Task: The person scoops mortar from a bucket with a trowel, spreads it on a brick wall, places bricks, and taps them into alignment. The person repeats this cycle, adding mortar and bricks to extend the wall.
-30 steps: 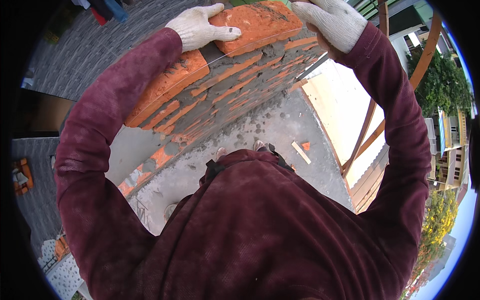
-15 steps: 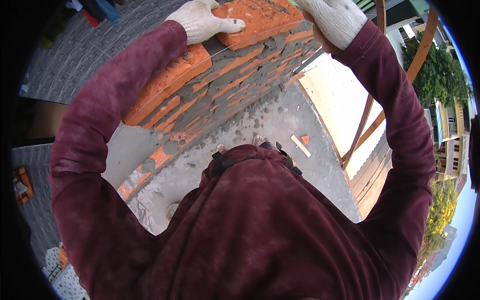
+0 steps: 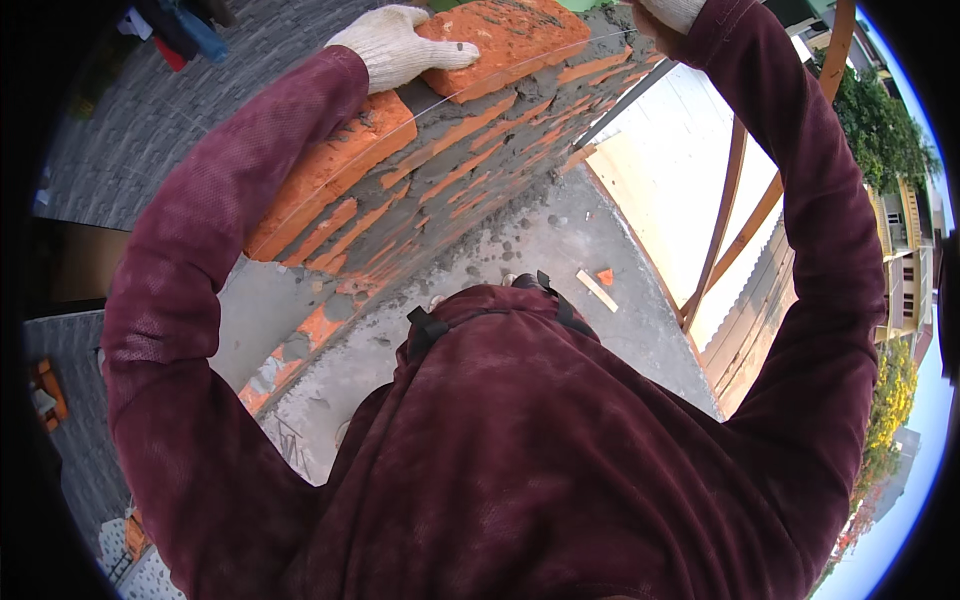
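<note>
My left hand (image 3: 400, 47), in a white knit glove, grips the left end of an orange brick (image 3: 510, 45) on top of the brick wall (image 3: 450, 160). Its thumb lies along the brick's upper face. Another orange brick (image 3: 340, 170) sits to the left in the same course, with a gap between the two. A thin taut string (image 3: 436, 105) runs along their near edges. Beyond the brick's right end, grey mortar (image 3: 612, 32) shows on the wall top. My right hand (image 3: 672, 18), also gloved, is at the upper edge above the mortar; its fingers are out of sight.
Below lies a grey concrete floor (image 3: 540, 240) spotted with mortar, with a wood strip (image 3: 597, 290) and a brick fragment (image 3: 605, 275). Wooden poles (image 3: 735, 200) cross at the right, beside planks (image 3: 755, 310). Grey tiling (image 3: 190, 120) spans the left.
My right hand has moved up and to the right, away from the brick's right end, uncovering mortar there. My left hand stays on the brick.
</note>
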Tool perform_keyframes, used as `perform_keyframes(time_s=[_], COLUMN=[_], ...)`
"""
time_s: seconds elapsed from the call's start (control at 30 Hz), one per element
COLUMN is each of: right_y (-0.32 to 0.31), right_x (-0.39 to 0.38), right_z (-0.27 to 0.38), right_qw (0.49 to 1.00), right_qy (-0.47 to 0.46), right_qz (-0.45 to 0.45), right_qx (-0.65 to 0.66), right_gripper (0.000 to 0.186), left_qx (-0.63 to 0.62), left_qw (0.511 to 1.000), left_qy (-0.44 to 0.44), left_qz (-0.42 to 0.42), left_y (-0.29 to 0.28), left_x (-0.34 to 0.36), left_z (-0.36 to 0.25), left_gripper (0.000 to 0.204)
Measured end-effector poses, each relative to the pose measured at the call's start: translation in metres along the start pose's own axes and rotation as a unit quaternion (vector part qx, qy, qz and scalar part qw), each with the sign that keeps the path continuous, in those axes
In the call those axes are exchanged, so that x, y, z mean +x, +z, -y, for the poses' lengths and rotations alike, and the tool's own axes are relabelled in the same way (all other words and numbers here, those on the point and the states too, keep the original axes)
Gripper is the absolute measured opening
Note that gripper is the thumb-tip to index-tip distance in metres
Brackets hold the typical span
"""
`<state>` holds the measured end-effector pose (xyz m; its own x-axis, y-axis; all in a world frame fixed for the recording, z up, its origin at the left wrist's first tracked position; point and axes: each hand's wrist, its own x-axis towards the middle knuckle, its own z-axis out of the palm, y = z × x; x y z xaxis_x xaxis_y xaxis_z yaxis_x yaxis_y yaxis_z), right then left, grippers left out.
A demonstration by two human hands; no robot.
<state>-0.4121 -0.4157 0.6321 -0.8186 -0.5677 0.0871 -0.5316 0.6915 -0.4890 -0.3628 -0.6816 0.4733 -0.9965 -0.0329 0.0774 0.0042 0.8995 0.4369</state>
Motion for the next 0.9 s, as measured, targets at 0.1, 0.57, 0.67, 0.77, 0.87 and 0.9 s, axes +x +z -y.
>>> perform_keyframes(time_s=[0.1,0.57,0.67,0.77,0.87,0.9], right_y=[0.013,0.036,0.005,0.004,0.030,0.039], right_x=[-0.006,0.030,-0.001,-0.016,-0.012,-0.011], right_z=[-0.011,-0.097,-0.013,0.002,-0.044,-0.047], right_qw=[0.998,0.952,0.971,0.989,0.977,0.969], right_qy=[-0.009,-0.232,-0.033,0.015,-0.146,-0.192], right_qz=[0.012,-0.058,0.160,0.086,-0.063,-0.062], right_qx=[-0.064,-0.193,-0.175,-0.121,-0.142,-0.145], right_gripper=[0.044,0.046,0.044,0.043,0.044,0.045], left_qx=[-0.004,-0.042,-0.044,-0.045,-0.037,-0.037], left_qw=[1.000,0.999,0.999,0.999,0.999,0.999], left_qy=[0.005,-0.002,-0.009,0.003,0.010,0.017], left_qz=[0.000,0.007,0.028,0.029,0.014,0.013], left_y=[0.002,-0.003,-0.009,-0.009,-0.004,-0.002], left_x=[0.003,-0.002,-0.012,-0.010,-0.006,-0.002], left_z=[-0.004,-0.016,-0.009,-0.017,-0.016,-0.009], left_gripper=[0.104,0.100,0.099,0.099,0.100,0.100])
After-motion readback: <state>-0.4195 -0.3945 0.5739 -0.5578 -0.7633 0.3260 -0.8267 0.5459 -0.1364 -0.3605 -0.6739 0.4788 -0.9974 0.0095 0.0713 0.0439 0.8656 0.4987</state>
